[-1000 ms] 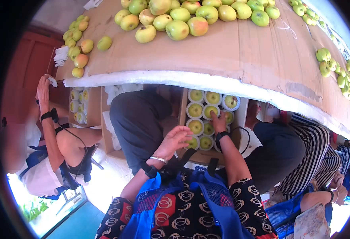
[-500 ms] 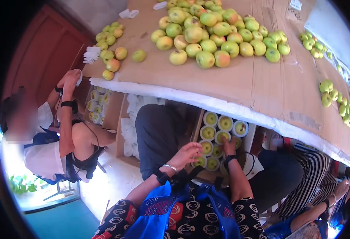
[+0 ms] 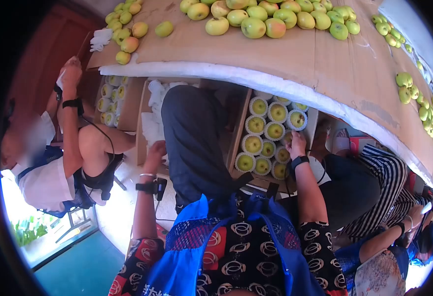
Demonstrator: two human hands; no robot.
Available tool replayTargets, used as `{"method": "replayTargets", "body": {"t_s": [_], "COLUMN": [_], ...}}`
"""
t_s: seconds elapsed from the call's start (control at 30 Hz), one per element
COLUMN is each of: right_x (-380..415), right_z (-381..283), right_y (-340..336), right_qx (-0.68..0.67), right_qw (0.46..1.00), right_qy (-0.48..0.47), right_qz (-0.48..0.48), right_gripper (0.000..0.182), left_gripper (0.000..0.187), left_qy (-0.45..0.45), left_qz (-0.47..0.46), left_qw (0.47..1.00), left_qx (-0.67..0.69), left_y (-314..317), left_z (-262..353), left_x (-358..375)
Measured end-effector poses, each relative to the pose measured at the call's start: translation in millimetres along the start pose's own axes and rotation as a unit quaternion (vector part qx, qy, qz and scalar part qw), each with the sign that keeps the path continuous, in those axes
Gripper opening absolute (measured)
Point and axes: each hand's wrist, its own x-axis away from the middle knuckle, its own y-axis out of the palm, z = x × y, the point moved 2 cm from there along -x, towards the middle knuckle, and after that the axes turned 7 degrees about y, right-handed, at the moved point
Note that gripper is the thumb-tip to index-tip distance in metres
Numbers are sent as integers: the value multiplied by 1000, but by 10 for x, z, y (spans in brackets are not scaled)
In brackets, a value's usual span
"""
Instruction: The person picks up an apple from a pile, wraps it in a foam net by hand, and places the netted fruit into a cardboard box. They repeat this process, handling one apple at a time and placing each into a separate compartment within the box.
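Note:
My left hand [image 3: 155, 156] is at the front edge of a box of white foam sleeves [image 3: 152, 121], left of my knee; its fingers are partly hidden and hard to read. My right hand [image 3: 295, 144] is over the right side of a box of apples, its fingers bent against an apple [image 3: 286, 139]. The apples there sit upright in rows, each in a white foam net, such as the apple at the lower left [image 3: 245, 162]. Whether the fingers grip that apple or only touch it cannot be made out.
A cardboard-covered table [image 3: 295, 59] with a white padded edge holds a pile of loose apples [image 3: 253, 28]. At the left sits a person [image 3: 71, 143] beside another apple box [image 3: 132, 103]. More people sit at the right, one in striped trousers [image 3: 381, 192].
My left hand has moved left from the apple box to the sleeve box. My right hand has shifted to the right side of the apples. The view has tilted down.

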Motion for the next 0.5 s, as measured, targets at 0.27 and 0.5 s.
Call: {"method": "replayTargets", "body": {"t_s": [0.27,0.5], "right_x": [651,1059], "right_z": [-421,-754], "right_y": [78,-131], "right_qx": [-110,-210], "right_qw": [967,927], "right_qy": [-67,-89], "right_qz": [-218,-297], "right_gripper": [27,24], "left_gripper": [34,32], "left_qy": [211,118], "left_qz": [-83,-98], "left_qw": [829,782], "left_qx": [-511,-604], "left_y": [161,323], "left_z": [-929,-607], "left_x": [-257,-338]}}
